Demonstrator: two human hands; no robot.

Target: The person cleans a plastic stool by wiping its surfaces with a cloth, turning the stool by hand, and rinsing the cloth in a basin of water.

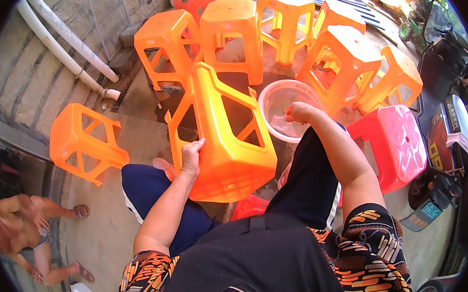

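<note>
An orange plastic stool [228, 162] lies tipped between my knees, its seat towards me and its legs pointing away. My left hand [191, 157] grips it at the side near the seat, thumb on the outer face. To the right of this stool sits a round, pale plastic basin [264, 119] holding water. Over the basin's right side is my right hand [299, 112], closed on a pinkish wet cloth [282, 125] that hangs down into the water. The fingertips of the right hand are partly hidden.
Several orange stools [229, 12] stand in an arc beyond the basin. A red stool [400, 148] is at my right, near a parked motorbike [449, 123]. Another orange stool [72, 136] lies on its side at left. A person [23, 219] sits at lower left. White pipes [70, 60] run along the wall.
</note>
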